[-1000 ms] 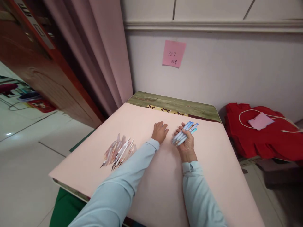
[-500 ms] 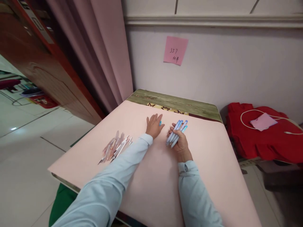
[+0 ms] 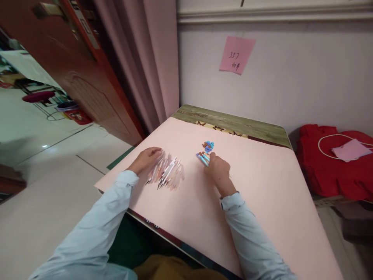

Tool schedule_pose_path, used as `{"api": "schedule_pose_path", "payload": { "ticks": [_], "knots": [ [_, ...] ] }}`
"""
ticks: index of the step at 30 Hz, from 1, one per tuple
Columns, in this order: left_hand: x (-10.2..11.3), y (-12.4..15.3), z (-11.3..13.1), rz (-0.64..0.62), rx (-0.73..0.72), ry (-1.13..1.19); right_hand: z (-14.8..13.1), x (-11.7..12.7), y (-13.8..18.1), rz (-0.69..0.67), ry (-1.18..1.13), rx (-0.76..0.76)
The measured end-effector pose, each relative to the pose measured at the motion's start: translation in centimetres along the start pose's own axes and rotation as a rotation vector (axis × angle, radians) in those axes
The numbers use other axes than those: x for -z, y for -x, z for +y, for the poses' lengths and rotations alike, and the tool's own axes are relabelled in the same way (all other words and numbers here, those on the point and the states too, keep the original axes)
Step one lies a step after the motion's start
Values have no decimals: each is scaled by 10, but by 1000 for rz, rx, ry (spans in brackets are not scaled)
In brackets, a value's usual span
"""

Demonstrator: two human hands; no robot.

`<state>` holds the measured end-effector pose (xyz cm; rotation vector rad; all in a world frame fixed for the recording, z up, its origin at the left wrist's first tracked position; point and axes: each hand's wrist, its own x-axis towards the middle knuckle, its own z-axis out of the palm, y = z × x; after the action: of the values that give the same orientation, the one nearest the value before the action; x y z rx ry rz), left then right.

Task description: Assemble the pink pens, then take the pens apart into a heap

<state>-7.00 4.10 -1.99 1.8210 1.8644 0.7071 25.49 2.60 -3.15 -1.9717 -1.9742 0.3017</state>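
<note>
My right hand is closed around several blue pens, whose ends stick out to the left of the fingers. Just beyond them lies a small heap of light blue, darker blue and brown pieces, too small to name. On the left of the table is a loose pile of slim pen parts, some clear or pinkish, some white with dark tips. At the far left edge of that pile is my left hand, palm down with its fingers curved and loosely apart; nothing shows in it.
A pale pink sheet covers most of the table. A pink note is stuck on the wall behind. To the right lies red cloth with a white cable and pink paper. A curtain and wooden door stand left.
My left hand has moved from the table's middle to the pile of pen parts. My right hand has turned over, lowering the blue pens beside the small pieces. The view has shifted left.
</note>
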Motion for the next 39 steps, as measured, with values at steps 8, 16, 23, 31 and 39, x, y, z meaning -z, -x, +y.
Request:
{"api": "schedule_pose_path", "payload": {
  "ticks": [8,16,23,31,39],
  "knots": [
    [-22,18,4,-49,-192,-44,-15,-13,14,322,-271,194],
    [-39,19,-1,-86,-347,-154,-94,-64,42,153,-545,418],
    [-32,25,-2,-128,-433,-100,-131,-88,46,146,-354,278],
    [-13,31,-12,-179,-434,62,-153,-95,51,194,-352,235],
    [-10,36,-13,-115,-425,69,-141,-87,58,208,-456,235]
  ]
}}
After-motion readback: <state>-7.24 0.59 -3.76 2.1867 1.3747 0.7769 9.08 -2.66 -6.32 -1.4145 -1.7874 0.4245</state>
